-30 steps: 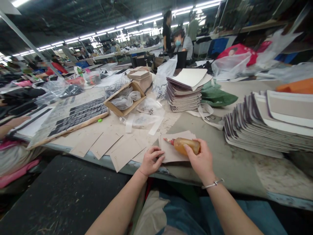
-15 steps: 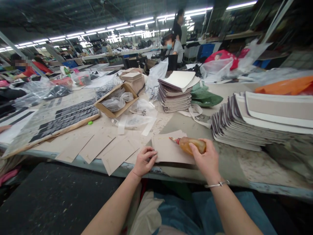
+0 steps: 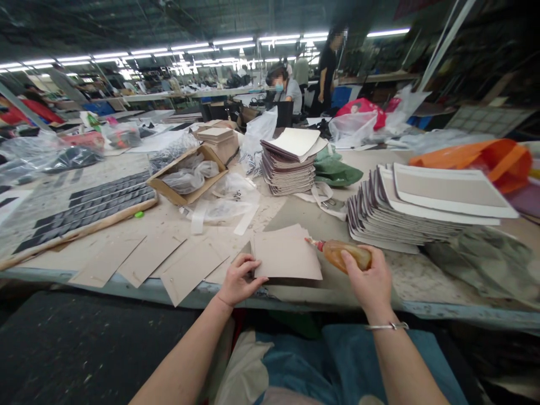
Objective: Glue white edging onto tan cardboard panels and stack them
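My right hand (image 3: 371, 281) is wrapped round an amber squeeze bottle (image 3: 343, 256) with a red, crusted nozzle. The bottle lies tilted, its tip pointing left, just by the right edge of a small stack of beige cards (image 3: 289, 253). At that stack's left edge is my left hand (image 3: 241, 278), thumb and forefinger apart, fingertips touching the cards' edge. Farther left, several loose beige cards (image 3: 192, 270) overlap in a fanned row along the table's front edge, with small glossy spots near their corners.
Two piles of curved, layered panels stand behind and right: a smaller pile (image 3: 289, 166) and a larger one (image 3: 400, 208). A cardboard box (image 3: 185, 174) holds clear plastic bags. A board with dark strips (image 3: 93, 208) lies left. Co-workers sit and stand beyond the table (image 3: 371, 304).
The bottle has moved right, its nozzle going from over the cards to their right edge. My left thumb and forefinger have spread. The view has turned slightly right.
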The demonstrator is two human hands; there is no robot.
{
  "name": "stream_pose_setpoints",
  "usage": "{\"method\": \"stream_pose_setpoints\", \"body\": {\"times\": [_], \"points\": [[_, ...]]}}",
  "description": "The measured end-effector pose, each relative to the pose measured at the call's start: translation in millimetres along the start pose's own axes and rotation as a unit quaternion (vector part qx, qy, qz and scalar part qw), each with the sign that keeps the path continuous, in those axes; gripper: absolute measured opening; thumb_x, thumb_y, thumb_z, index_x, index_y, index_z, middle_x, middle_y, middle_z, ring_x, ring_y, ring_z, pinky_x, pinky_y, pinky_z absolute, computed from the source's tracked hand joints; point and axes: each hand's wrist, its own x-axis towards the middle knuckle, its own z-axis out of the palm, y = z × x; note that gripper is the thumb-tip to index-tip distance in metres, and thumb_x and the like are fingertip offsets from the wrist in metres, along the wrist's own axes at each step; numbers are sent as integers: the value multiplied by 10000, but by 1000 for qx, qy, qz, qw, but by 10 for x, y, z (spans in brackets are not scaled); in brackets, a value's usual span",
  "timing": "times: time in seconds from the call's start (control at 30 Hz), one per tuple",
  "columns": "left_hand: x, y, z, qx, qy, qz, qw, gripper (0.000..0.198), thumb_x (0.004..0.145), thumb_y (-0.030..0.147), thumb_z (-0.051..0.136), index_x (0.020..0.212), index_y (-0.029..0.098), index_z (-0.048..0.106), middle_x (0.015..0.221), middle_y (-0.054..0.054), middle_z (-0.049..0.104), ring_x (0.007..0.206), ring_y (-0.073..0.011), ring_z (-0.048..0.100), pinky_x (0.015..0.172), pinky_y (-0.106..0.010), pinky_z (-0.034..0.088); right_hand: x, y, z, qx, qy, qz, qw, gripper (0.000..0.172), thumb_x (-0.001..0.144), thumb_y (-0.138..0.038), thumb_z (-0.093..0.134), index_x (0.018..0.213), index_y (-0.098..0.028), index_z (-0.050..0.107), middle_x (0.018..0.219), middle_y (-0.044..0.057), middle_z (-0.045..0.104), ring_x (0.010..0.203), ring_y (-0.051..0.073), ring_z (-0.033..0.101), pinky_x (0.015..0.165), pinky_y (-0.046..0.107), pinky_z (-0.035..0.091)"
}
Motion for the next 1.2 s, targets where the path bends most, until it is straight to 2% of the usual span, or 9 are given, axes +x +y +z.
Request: {"method": "stream_pose_setpoints", "body": {"times": [0.13, 0.27, 0.4, 0.5, 0.57, 0.77, 1.0, 1.1, 1.2], "points": [[-9, -10, 3, 4, 3, 7, 1000, 325, 712, 356, 687, 999, 212, 633, 985, -87, 537, 851, -186, 579, 657, -304, 558, 10, 68, -99, -21, 24, 5, 999, 479, 718, -530, 611, 1021, -160, 574, 940, 88, 608, 829, 237, 553, 774, 366, 435], [-22, -2, 2, 4, 1, 0, 1000, 361, 703, 374, 695, 1011, 202, 615, 1008, -87, 532, 826, -170, 577, 669, -298, 552, -3, 6, -172, 20, 33, 65, 997, 502, 680, -559, 636, 1003, -177, 586, 894, 66, 614, 765, 223, 564, 713, 344, 439], [-7, 25, -2, -4, 3, -11, 1000, 403, 677, 409, 712, 986, 185, 583, 1005, -92, 537, 851, -176, 572, 661, -287, 545, -34, -141, -110, 105, -67, 101, 987, 479, 679, -575, 623, 975, -199, 594, 851, 39, 619, 730, 200, 566, 655, 311, 443], [8, 33, -3, -10, 6, -12, 1000, 424, 663, 422, 722, 968, 170, 569, 983, -93, 538, 846, -174, 565, 661, -281, 535, -71, -266, 25, 113, -159, 84, 977, 456, 684, -563, 613, 961, -201, 599, 836, 31, 630, 729, 192, 567, 640, 294, 440], [15, 34, -6, -9, 2, -16, 1000, 426, 663, 433, 720, 960, 169, 566, 972, -90, 540, 821, -166, 559, 658, -282, 529, -93, -349, 124, 114, -195, 66, 972, 443, 689, -558, 604, 949, -199, 598, 840, 33, 633, 735, 189, 567, 643, 288, 442], [15, 9, -2, -16, -10, -21, 1000, 427, 668, 453, 711, 948, 170, 554, 957, -85, 531, 823, -168, 545, 650, -280, 515, -71, -507, 284, 92, -224, 43, 969, 420, 707, -549, 590, 942, -201, 585, 823, 29, 623, 718, 178, 559, 632, 268, 437], [9, -6, 1, -25, -5, -15, 1000, 471, 635, 483, 736, 946, 174, 564, 973, -87, 526, 845, -176, 543, 667, -288, 512, -32, -550, 169, 80, -310, 69, 945, 470, 671, -597, 600, 920, -199, 608, 755, 18, 618, 677, 186, 556, 592, 278, 432], [14, -7, -4, -22, -9, -17, 1000, 509, 601, 504, 753, 937, 173, 562, 972, -85, 525, 853, -182, 543, 664, -287, 510, -63, -535, 141, 133, -342, 97, 925, 437, 674, -571, 627, 913, -205, 604, 772, 15, 618, 708, 186, 560, 597, 271, 447], [17, -7, -7, -18, -18, -18, 1000, 539, 579, 523, 759, 938, 174, 560, 983, -88, 523, 867, -191, 544, 683, -301, 516, -58, -445, 88, 246, -347, 177, 888, 438, 666, -540, 662, 949, -216, 579, 818, 17, 612, 704, 184, 564, 541, 260, 468]]}}
